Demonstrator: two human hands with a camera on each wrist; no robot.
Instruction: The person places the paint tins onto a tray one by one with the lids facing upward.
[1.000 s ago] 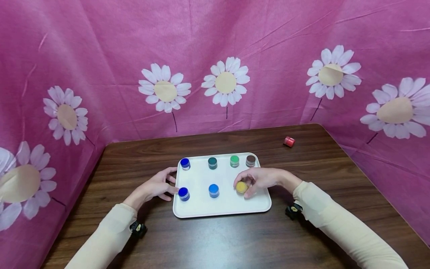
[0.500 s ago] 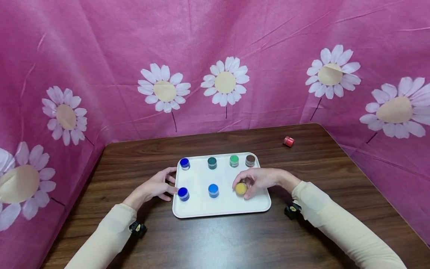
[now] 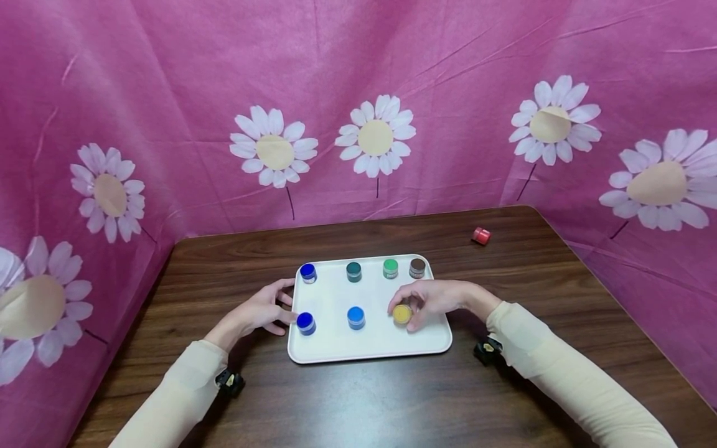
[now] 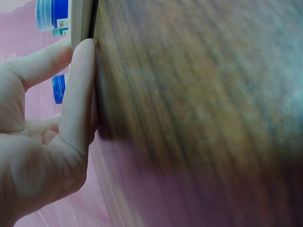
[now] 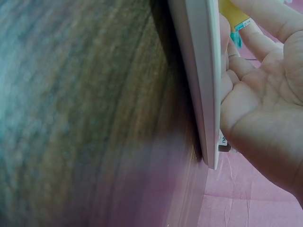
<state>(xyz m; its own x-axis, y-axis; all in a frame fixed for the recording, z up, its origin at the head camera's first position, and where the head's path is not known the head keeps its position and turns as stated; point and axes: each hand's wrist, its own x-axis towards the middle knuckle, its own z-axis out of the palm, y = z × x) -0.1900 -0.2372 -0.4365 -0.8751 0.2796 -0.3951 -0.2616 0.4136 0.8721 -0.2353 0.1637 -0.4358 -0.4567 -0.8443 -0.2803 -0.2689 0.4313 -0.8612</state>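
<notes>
My right hand (image 3: 428, 297) holds a small yellow paint jar (image 3: 402, 314) between thumb and fingers, over the right part of a white tray (image 3: 330, 348). In the right wrist view, the yellow jar shows only partly beyond the fingers. At the tray's left edge is my left hand (image 3: 263, 309), its fingers spread and touching the rim, beside the near dark blue jar (image 3: 305, 323). A lighter blue jar (image 3: 356, 318) stands in the same front row. Along the back stand another dark blue jar (image 3: 308, 272), a dark green (image 3: 353, 271), a green (image 3: 390, 268) and a brown jar (image 3: 417, 268).
A red jar (image 3: 480, 236) lies on its side at the back right of the brown wooden table (image 3: 358, 398). Pink cloth (image 3: 437, 62) with printed daisies hangs round the back and sides. A small black device (image 3: 229, 381) sits at the left wrist, another (image 3: 487, 351) at the right.
The yellow jar, in my right hand, has shifted very slightly toward the tray's front edge. My left hand and the other jars look the same.
</notes>
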